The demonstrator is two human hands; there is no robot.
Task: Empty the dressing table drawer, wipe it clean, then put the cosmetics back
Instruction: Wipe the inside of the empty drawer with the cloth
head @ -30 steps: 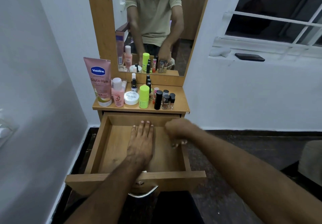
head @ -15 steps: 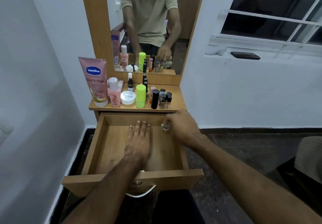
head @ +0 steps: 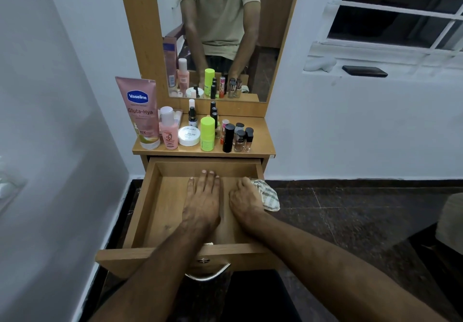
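The wooden drawer (head: pixel 140 204) is pulled out, and nothing but my hands and a cloth is seen in it. My left hand (head: pixel 203 201) lies flat, fingers straight, on the drawer bottom near the middle. My right hand (head: pixel 244 200) grips a checked cloth (head: pixel 269 195) at the drawer's right side; the cloth hangs over the right wall. On the table top above stand the cosmetics: a pink Vaseline tube (head: pixel 139 111), a pink bottle (head: pixel 168 129), a white jar (head: pixel 189 135), a green stick (head: pixel 207 134), a black lipstick (head: pixel 228 137) and small nail polish bottles (head: pixel 241 137).
A mirror (head: pixel 220 33) rises behind the table top and reflects a person in a light polo shirt. White walls stand close on the left and right. A dark phone (head: pixel 364 71) lies on the window ledge. The floor (head: pixel 350 216) is dark tile.
My right hand has dropped from the drawer's back right corner down onto the bottom by the right wall, and the checked cloth now shows under it. My left hand stays flat.
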